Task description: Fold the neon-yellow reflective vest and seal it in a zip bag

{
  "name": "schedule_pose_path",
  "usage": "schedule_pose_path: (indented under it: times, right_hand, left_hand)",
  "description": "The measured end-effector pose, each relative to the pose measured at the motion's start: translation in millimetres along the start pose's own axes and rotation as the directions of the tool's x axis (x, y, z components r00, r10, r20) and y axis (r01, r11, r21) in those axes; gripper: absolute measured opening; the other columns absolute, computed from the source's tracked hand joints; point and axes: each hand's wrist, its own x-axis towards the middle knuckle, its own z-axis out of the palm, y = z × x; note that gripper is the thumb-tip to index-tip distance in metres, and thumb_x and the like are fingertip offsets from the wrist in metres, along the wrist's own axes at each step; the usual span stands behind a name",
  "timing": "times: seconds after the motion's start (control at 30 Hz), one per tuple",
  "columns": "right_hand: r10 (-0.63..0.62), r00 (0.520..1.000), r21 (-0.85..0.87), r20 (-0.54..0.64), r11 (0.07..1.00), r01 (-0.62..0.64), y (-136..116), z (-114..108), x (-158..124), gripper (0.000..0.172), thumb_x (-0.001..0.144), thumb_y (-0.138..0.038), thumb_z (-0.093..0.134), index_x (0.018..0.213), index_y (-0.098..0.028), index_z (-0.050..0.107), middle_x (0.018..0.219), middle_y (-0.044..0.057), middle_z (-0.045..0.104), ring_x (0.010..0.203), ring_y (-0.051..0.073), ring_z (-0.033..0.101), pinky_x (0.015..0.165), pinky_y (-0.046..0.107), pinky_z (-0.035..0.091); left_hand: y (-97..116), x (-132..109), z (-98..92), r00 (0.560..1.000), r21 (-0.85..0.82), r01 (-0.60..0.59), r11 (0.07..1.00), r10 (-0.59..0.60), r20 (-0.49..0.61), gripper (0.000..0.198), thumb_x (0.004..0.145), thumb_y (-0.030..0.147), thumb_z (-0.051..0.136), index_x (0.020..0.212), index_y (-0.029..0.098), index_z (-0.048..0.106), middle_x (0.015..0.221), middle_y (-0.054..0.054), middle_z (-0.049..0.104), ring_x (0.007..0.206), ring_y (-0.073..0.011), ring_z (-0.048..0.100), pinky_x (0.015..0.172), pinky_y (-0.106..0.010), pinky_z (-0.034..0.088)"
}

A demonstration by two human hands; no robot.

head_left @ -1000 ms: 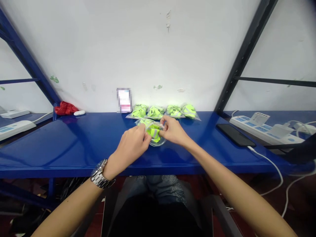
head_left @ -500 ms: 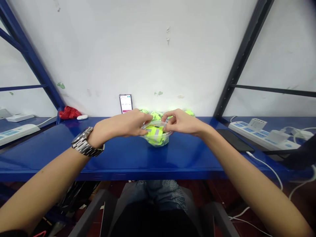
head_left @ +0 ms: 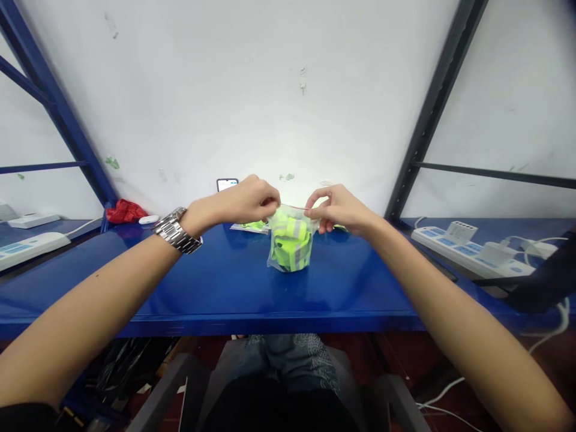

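A small clear plastic zip bag stuffed with folded fluorescent yellow-green fabric with grey reflective stripes [head_left: 291,245] is held upright above the glossy blue metal bench [head_left: 180,288], its bottom close to or resting on the surface; which cannot be told. The bag's top edge is pinched at its left corner by the left hand [head_left: 245,203] and at its right corner by the right hand [head_left: 338,207], both hands closed on the plastic. A silver metal wristwatch [head_left: 176,230] is worn on the left wrist. Behind the hands, more clear bags of the same yellow-green fabric [head_left: 250,226] are partly seen lying by the white wall. A crumpled red cloth [head_left: 125,211] lies at the far left of the bench, and a white power strip [head_left: 468,247] is seen well apart at the right.
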Motion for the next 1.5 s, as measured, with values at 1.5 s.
schedule_pose_path:
  times: [1.5]
  right_hand:
    - [-0.325,0.905,-0.242,0.274,0.887,0.392,23,-22,-22,0.029,0.079,-0.04,0.068,0.096,-0.016,0.072,0.097,0.008,0.073,0.085,0.02,0.066,0.074,0.031,0.05]
  left_hand:
    - [29,-4,39.4,0.98,-0.142,-0.077,0.987,0.102,0.172,0.058,0.095,0.054,0.04,0.066,0.013,0.069,0.125,-0.015,0.046,0.083,-0.0171,0.055,0.078,-0.035,0.047]
